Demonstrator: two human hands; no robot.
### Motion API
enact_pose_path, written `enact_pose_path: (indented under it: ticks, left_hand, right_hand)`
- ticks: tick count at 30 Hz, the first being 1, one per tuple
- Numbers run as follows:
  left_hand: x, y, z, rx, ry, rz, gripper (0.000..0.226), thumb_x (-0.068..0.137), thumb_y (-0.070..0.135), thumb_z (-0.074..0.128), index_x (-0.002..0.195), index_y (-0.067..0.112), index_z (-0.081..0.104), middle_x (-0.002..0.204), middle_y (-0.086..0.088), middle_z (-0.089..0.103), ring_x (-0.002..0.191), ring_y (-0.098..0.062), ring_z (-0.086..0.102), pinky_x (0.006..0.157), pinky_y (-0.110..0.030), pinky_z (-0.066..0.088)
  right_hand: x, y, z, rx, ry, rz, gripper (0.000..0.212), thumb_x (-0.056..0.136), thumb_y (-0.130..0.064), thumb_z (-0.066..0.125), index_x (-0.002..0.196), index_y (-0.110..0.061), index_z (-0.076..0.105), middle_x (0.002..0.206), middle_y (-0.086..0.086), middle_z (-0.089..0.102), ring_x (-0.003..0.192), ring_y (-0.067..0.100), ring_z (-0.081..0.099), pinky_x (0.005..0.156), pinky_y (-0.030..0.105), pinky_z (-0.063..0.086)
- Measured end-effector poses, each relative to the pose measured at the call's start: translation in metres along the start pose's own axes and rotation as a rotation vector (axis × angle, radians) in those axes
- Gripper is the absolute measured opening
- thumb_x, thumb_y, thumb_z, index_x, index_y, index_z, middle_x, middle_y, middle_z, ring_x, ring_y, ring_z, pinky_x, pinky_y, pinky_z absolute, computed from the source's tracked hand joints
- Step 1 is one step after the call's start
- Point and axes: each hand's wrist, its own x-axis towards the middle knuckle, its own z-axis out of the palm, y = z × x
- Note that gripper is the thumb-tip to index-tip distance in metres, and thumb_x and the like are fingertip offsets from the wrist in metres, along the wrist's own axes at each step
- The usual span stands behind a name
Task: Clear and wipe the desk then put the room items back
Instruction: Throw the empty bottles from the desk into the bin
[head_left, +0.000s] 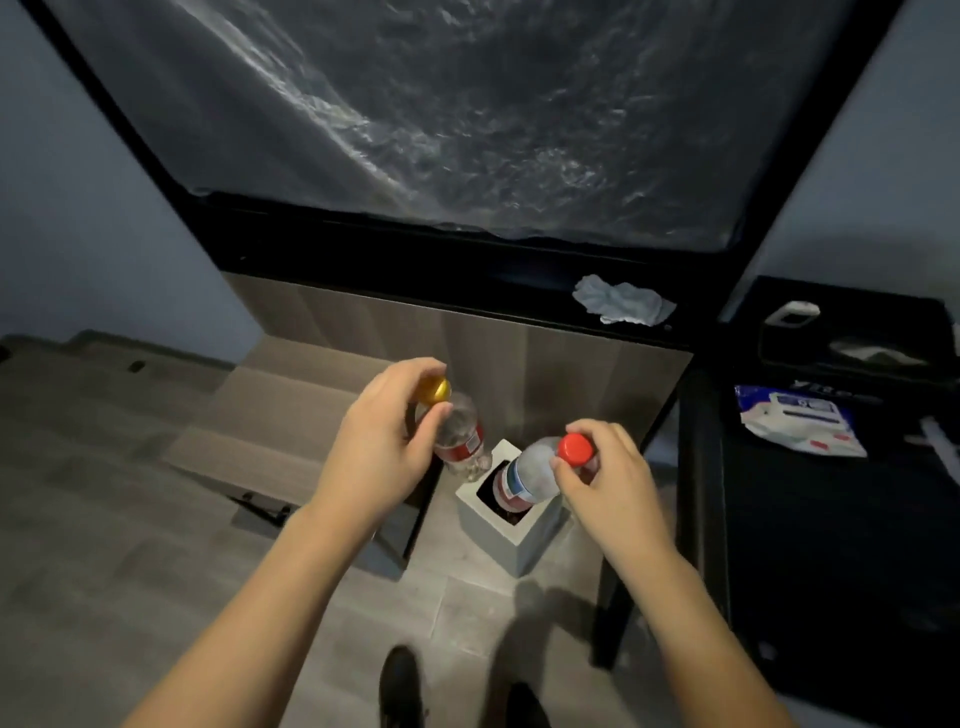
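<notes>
My left hand (382, 441) pinches the gold cap of a clear plastic bottle (462, 441) with a red label, which hangs above the floor to the left of a small white square bin (530, 540). My right hand (605, 478) pinches the red cap of a second clear bottle (524, 475). That bottle's lower end sits inside the bin's dark opening. The black desk (831, 545) stands at the right.
A crumpled white cloth (623, 304) lies on a black ledge under the dark window. A white and blue packet (800, 421) lies on the desk. A flattened cardboard box (275, 415) leans by the wood panel. My dark shoes (400, 686) stand on the grey floor.
</notes>
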Motion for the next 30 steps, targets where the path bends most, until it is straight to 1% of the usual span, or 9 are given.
enact_pose_path:
  ticks: [4,8,11,13,18,21,24,26,30]
  left_hand:
    - [0.040,-0.066,0.049,-0.105,-0.065,0.032,0.032,0.092,0.016,0.063,0.123,0.020,0.057,0.116,0.011,0.056,0.109,-0.003,0.055,0.097,-0.029,0.050]
    - [0.063,-0.148,0.141,-0.188,-0.093,0.060,0.032,0.090,0.008,0.065,0.121,0.014,0.061,0.118,0.009,0.056,0.112,0.002,0.052,0.098,-0.019,0.045]
    - [0.059,-0.204,0.227,-0.240,-0.143,0.128,0.032,0.088,0.000,0.065,0.119,0.010,0.063,0.121,0.001,0.059,0.115,-0.008,0.055,0.102,-0.027,0.044]
    - [0.049,-0.238,0.283,-0.254,-0.186,0.157,0.032,0.090,0.003,0.065,0.121,0.011,0.062,0.123,0.001,0.058,0.118,-0.011,0.054,0.103,-0.032,0.045]
    - [0.027,-0.312,0.386,-0.237,-0.209,0.179,0.030,0.091,0.012,0.065,0.120,0.016,0.062,0.122,0.005,0.058,0.115,-0.009,0.055,0.099,-0.033,0.048]
    - [0.036,-0.353,0.439,-0.213,-0.173,0.224,0.028,0.089,0.016,0.069,0.117,0.017,0.063,0.115,0.006,0.060,0.107,-0.008,0.056,0.094,-0.030,0.048]
    - [0.037,-0.381,0.488,-0.190,-0.110,0.241,0.030,0.086,0.020,0.071,0.115,0.023,0.062,0.112,0.009,0.060,0.105,-0.011,0.053,0.090,-0.028,0.045]
    - [0.036,-0.395,0.515,-0.192,-0.080,0.272,0.032,0.085,0.021,0.071,0.114,0.025,0.060,0.111,0.010,0.060,0.104,-0.013,0.052,0.088,-0.029,0.043]
    - [0.044,-0.415,0.530,-0.158,-0.093,0.315,0.029,0.087,0.023,0.069,0.112,0.029,0.058,0.110,0.012,0.059,0.105,-0.014,0.052,0.090,-0.037,0.047]
  right_hand:
    - [0.029,0.021,0.046,-0.021,0.109,0.093,0.033,0.084,-0.022,0.065,0.115,-0.028,0.056,0.112,-0.012,0.053,0.106,0.014,0.054,0.093,0.038,0.048]
    - [0.056,0.083,0.118,0.007,0.201,0.229,0.034,0.086,-0.019,0.068,0.117,-0.026,0.057,0.113,-0.013,0.053,0.107,0.008,0.052,0.095,0.029,0.045]
    - [0.070,0.141,0.179,0.034,0.214,0.210,0.033,0.085,-0.015,0.069,0.115,-0.023,0.058,0.109,-0.011,0.054,0.101,0.007,0.054,0.091,0.029,0.047]
    - [0.078,0.184,0.216,0.037,0.218,0.215,0.033,0.084,-0.015,0.069,0.114,-0.024,0.058,0.108,-0.010,0.053,0.100,0.008,0.053,0.090,0.029,0.046]
    - [0.083,0.284,0.304,-0.031,0.215,0.233,0.035,0.086,-0.022,0.068,0.117,-0.033,0.054,0.113,-0.016,0.050,0.107,0.007,0.051,0.094,0.030,0.047]
    - [0.096,0.338,0.349,-0.092,0.238,0.169,0.036,0.087,-0.023,0.068,0.120,-0.030,0.056,0.116,-0.015,0.051,0.109,0.007,0.050,0.094,0.029,0.047]
    - [0.121,0.378,0.377,-0.168,0.173,0.085,0.035,0.086,-0.027,0.067,0.119,-0.030,0.057,0.115,-0.012,0.054,0.106,0.009,0.053,0.091,0.031,0.048]
    - [0.144,0.394,0.383,-0.254,0.066,0.035,0.035,0.083,-0.029,0.069,0.117,-0.028,0.059,0.113,-0.007,0.059,0.104,0.015,0.056,0.090,0.036,0.049]
    - [0.171,0.395,0.379,-0.364,-0.030,0.054,0.033,0.081,-0.033,0.069,0.112,-0.029,0.060,0.109,-0.005,0.062,0.098,0.017,0.058,0.086,0.041,0.053]
